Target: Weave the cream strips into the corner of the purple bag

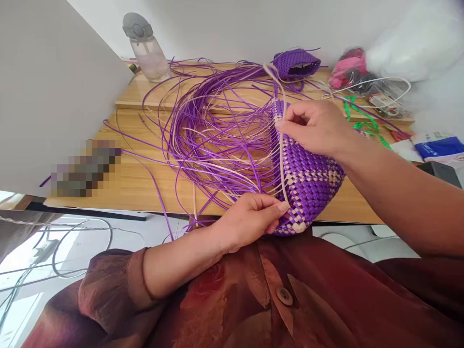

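Observation:
A half-woven purple and cream basket (311, 181) lies on its side at the near edge of the wooden table (145, 179). My left hand (250, 217) grips its lower rim, thumb and fingers closed on the weave. My right hand (315, 128) rests on the basket's upper edge and pinches a cream strand (282, 159) that runs down the open rim. A big tangle of loose purple strands (217, 130) spreads out from the basket over the table.
A clear water bottle with a grey lid (147, 48) stands at the back left. A small woven purple piece (296, 64) sits at the back. Pink material, green strands, white wire and packets crowd the right side (366, 92). A wall is on the left.

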### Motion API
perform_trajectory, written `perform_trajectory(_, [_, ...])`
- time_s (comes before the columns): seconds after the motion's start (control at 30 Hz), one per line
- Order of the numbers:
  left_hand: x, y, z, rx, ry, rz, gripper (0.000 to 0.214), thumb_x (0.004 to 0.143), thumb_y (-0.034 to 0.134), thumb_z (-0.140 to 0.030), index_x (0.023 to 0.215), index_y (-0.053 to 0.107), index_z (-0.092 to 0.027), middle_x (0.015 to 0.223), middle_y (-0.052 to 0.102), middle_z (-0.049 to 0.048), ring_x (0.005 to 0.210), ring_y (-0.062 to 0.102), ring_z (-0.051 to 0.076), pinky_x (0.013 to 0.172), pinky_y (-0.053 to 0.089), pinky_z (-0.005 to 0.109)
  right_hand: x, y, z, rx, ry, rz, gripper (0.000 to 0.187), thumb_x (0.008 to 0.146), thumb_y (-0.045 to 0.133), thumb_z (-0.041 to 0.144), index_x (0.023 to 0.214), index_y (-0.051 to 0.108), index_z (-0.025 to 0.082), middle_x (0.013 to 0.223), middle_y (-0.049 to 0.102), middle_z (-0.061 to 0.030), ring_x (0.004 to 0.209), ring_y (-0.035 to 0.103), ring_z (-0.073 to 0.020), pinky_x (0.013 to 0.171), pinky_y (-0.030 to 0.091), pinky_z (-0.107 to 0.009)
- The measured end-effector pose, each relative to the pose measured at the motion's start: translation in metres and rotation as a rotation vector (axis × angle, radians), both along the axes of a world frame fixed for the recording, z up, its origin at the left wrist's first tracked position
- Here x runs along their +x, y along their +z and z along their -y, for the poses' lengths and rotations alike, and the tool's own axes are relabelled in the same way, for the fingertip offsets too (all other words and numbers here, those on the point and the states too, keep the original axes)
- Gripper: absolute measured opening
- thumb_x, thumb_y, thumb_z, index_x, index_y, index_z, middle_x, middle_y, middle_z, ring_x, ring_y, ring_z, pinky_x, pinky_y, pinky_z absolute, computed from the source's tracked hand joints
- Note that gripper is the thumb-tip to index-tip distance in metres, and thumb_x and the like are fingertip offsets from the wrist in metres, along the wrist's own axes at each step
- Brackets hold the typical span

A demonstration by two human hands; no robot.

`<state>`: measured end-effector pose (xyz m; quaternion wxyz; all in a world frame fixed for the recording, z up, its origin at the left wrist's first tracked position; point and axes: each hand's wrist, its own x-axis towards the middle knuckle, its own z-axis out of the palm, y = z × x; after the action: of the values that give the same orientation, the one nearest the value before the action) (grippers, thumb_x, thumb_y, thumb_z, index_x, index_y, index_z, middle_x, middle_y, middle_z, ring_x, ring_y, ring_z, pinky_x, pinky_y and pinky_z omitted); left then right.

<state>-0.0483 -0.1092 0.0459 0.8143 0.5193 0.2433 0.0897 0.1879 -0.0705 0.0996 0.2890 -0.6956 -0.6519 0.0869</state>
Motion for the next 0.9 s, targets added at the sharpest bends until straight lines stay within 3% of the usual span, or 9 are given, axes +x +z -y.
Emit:
perform_trajectory(0.1, [0.0, -0.001, -0.001, 0.004, 0.03, -0.001, 0.05, 0.081, 0.084, -0.06, 0.068, 0.065, -0.016, 0.056, 0.05, -0.0058, 0.053, 0.035, 0.007, 0.054, 0.025, 0.026, -0.001, 0.007, 0.006, -0.031, -0.033, -0.078, 0.036, 0.098, 0.066, 0.036, 0.067, 0.063, 0.019, 0.061, 0.049, 0.003, 0.059, 0.04, -0.01, 0.062, 0.03, -0.032])
perform_trajectory(0.17, [0.0, -0.003, 0.0, -0.02, 0.075, 0.013, 0.043, 0.075, 0.091, -0.054, 0.078, 0.074, -0.014, 0.057, 0.052, -0.0062, 0.055, 0.037, 0.007, 0.056, 0.028, 0.025, -0.002, 0.011, 0.012, -0.098, -0.001, -0.08, 0.034, 0.099, 0.064, 0.04, 0.075, 0.073, 0.018, 0.064, 0.059, 0.0015, 0.061, 0.047, -0.0108, 0.063, 0.033, -0.031])
perform_trajectory(0.33, [0.0, -0.008, 0.004, -0.059, 0.131, 0.033, 0.043, 0.067, 0.097, -0.049, 0.082, 0.081, -0.012, 0.069, 0.065, -0.0008, 0.064, 0.047, 0.009, 0.063, 0.036, 0.025, -0.009, 0.018, 0.038, -0.279, 0.403, 0.1, 0.036, 0.099, 0.063, 0.049, 0.081, 0.08, 0.023, 0.08, 0.077, -0.0011, 0.077, 0.066, -0.0166, 0.076, 0.046, -0.033])
perform_trajectory(0.4, [-0.002, -0.009, 0.003, -0.024, 0.125, 0.021, 0.04, 0.071, 0.095, -0.048, 0.084, 0.082, -0.013, 0.073, 0.068, 0.0005, 0.068, 0.05, 0.011, 0.066, 0.038, 0.026, -0.013, 0.019, 0.052, -0.254, 0.543, 0.153, 0.039, 0.102, 0.06, 0.049, 0.077, 0.078, 0.023, 0.084, 0.078, -0.0017, 0.084, 0.07, -0.0184, 0.082, 0.049, -0.035])
perform_trajectory(0.47, [-0.004, -0.011, 0.002, 0.049, 0.099, 0.003, 0.037, 0.078, 0.09, -0.048, 0.089, 0.083, -0.013, 0.076, 0.069, 0.0012, 0.07, 0.052, 0.012, 0.069, 0.04, 0.027, -0.014, 0.017, 0.064, -0.142, 0.559, 0.161, 0.038, 0.104, 0.059, 0.045, 0.078, 0.076, 0.023, 0.088, 0.08, -0.0025, 0.091, 0.073, -0.0196, 0.089, 0.052, -0.036])
perform_trajectory(0.53, [-0.005, -0.013, 0.001, 0.121, 0.07, -0.008, 0.036, 0.081, 0.087, -0.046, 0.095, 0.083, -0.014, 0.078, 0.07, 0.0014, 0.072, 0.053, 0.013, 0.071, 0.041, 0.027, -0.01, 0.013, 0.073, 0.03, 0.434, 0.182, 0.029, 0.103, 0.063, 0.042, 0.085, 0.076, 0.024, 0.097, 0.081, -0.0039, 0.101, 0.074, -0.0216, 0.098, 0.053, -0.039])
perform_trajectory(0.63, [-0.007, -0.014, 0.001, 0.205, 0.08, -0.004, 0.035, 0.077, 0.09, -0.043, 0.096, 0.081, -0.015, 0.08, 0.069, 0.0004, 0.074, 0.054, 0.013, 0.072, 0.041, 0.028, 0.007, -0.002, 0.082, 0.208, 0.132, 0.212, 0.021, 0.101, 0.065, 0.043, 0.105, 0.078, 0.026, 0.118, 0.08, -0.0074, 0.121, 0.072, -0.0268, 0.114, 0.05, -0.048])
perform_trajectory(0.77, [-0.01, -0.016, 0.001, 0.334, 0.109, -0.05, 0.038, 0.073, 0.093, -0.043, 0.095, 0.078, -0.016, 0.08, 0.064, -0.0012, 0.073, 0.051, 0.013, 0.07, 0.039, 0.028, 0.037, -0.033, 0.092, 0.298, -0.265, 0.054, 0.043, 0.097, 0.064, 0.052, 0.127, 0.074, 0.023, 0.137, 0.074, -0.0121, 0.133, 0.066, -0.0318, 0.12, 0.048, -0.056])
perform_trajectory(0.9, [-0.015, -0.023, -0.004, 0.404, 0.141, -0.059, 0.045, 0.075, 0.092, -0.042, 0.11, 0.077, -0.018, 0.083, 0.064, -0.0013, 0.072, 0.052, 0.013, 0.068, 0.041, 0.028, 0.054, -0.074, 0.115, 0.424, -0.506, -0.074, 0.061, 0.105, 0.046, 0.063, 0.145, 0.063, 0.02, 0.157, 0.06, -0.0165, 0.144, 0.059, -0.0327, 0.119, 0.049, -0.056])
